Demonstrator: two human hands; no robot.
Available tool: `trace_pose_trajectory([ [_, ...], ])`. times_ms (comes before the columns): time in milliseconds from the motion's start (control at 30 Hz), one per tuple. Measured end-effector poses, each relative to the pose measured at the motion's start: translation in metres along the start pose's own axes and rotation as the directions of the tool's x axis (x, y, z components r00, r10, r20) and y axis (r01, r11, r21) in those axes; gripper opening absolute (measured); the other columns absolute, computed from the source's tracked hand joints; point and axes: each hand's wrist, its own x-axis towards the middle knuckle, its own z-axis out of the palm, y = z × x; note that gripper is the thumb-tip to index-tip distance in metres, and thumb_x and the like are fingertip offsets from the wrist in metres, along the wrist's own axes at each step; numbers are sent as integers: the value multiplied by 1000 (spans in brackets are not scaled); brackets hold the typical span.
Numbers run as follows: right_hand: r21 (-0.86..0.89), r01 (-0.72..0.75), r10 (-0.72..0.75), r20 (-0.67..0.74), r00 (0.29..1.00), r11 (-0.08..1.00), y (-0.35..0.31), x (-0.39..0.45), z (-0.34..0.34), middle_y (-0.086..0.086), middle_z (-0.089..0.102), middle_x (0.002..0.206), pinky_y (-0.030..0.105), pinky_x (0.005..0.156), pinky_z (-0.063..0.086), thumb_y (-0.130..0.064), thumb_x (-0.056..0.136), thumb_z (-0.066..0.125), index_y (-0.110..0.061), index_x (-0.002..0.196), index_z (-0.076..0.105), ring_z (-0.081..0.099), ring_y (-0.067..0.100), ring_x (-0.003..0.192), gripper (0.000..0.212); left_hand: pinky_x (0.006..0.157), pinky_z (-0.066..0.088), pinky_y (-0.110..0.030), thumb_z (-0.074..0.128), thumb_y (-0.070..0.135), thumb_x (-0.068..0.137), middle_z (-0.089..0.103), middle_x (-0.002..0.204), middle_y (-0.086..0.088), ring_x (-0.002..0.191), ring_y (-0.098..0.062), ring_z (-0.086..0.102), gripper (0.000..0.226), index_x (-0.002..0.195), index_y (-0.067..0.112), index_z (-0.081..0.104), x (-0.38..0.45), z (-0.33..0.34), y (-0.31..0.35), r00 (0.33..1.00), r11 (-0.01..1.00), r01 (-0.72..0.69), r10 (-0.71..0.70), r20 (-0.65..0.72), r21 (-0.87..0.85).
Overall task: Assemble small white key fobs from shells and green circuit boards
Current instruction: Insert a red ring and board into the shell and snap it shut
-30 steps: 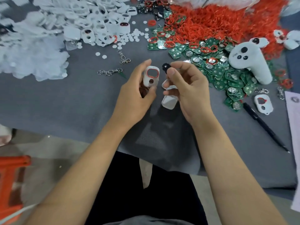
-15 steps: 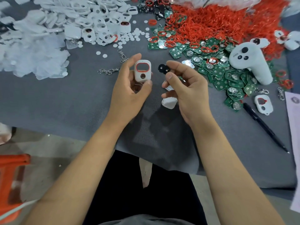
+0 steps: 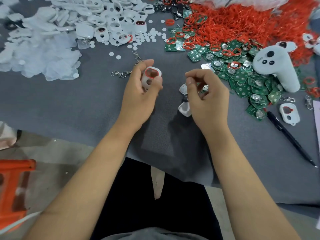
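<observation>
My left hand (image 3: 138, 94) grips a white fob shell (image 3: 152, 76) with a red ring set in its upper window, tilted toward me. To its right, my right hand (image 3: 206, 101) has its fingers curled, and white shell halves (image 3: 185, 108) are tucked under them. A small black button (image 3: 186, 98) shows between those white pieces at the thumb side. Green circuit boards (image 3: 242, 78) lie in a heap just right of my right hand. Whether the right fingertips pinch anything is hidden.
Loose white shells (image 3: 110, 19) and clear film pieces (image 3: 39, 54) fill the far left, red rings (image 3: 242, 19) the far right. A white controller-shaped object (image 3: 275, 68), a black pen (image 3: 290, 141), a spare shell (image 3: 289, 113) and keychain clasps (image 3: 121, 73) lie on the grey cloth (image 3: 69, 104).
My hands have moved apart. The black button left my right fingertips and now sits lower, by the white pieces. The left hand still holds the ringed shell, tilted a little more.
</observation>
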Motion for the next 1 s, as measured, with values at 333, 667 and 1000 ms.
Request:
trace_pose_trajectory([
  [333, -332, -26, -17, -127, 992, 943, 16, -22, -36, -11, 61, 90, 26, 79, 40, -19, 99, 59, -16, 103, 73, 56, 22, 88, 15, 67, 49, -22, 64, 33, 97, 69, 99, 10, 69, -4, 56, 33, 128, 23, 61, -3, -2, 6, 995, 996, 87, -86, 50, -16],
  [667, -437, 148, -64, 201, 977, 887, 16, -28, -27, 4, 62, 100, 32, 77, 42, -36, 94, 73, -18, 118, 76, 54, 29, 99, 30, 62, 41, -14, 31, 29, 114, 61, 79, 9, 64, 0, 52, 38, 114, 16, 67, -11, 5, 10, 974, 990, -26, -5, 227, 136],
  [1000, -445, 88, -30, 135, 990, 891, 14, -28, -27, 0, 67, 105, 38, 76, 51, -29, 93, 72, -21, 115, 76, 61, 24, 100, 23, 81, 47, -22, 50, 46, 104, 62, 99, 12, 89, -5, 58, 30, 122, 25, 62, -38, -4, 20, 954, 897, -212, 104, 281, 389],
])
